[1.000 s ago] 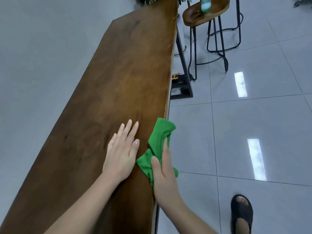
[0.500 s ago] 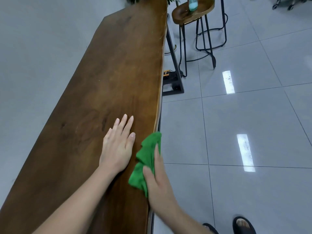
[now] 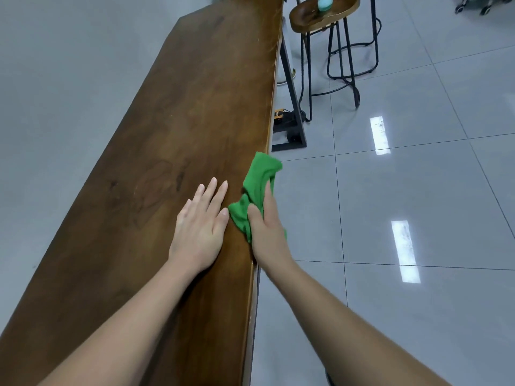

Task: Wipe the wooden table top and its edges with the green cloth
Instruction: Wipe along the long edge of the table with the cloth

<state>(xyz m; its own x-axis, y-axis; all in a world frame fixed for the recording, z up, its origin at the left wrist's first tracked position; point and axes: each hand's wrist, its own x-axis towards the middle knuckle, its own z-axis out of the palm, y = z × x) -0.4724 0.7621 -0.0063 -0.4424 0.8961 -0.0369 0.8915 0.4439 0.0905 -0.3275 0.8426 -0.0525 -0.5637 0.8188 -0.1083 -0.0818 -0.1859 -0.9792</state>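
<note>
A long dark wooden table top (image 3: 195, 107) runs from the near left to the far middle of the head view. A crumpled green cloth (image 3: 257, 185) is folded over its right edge. My right hand (image 3: 267, 229) grips the cloth there, thumb on top and fingers down the side of the edge. My left hand (image 3: 202, 227) lies flat on the table top just left of the cloth, fingers spread, holding nothing.
A wooden bar stool (image 3: 328, 12) with black metal legs stands at the far right of the table, a pale bottle (image 3: 324, 2) on its seat. A black table leg (image 3: 291, 87) and a small yellow-black item (image 3: 278, 115) lie beneath. Glossy grey floor tiles surround the table.
My right hand has slid the cloth forward along the table's right edge. My left hand has shifted forward with it, flat on the top. The foot at lower right has left the view.
</note>
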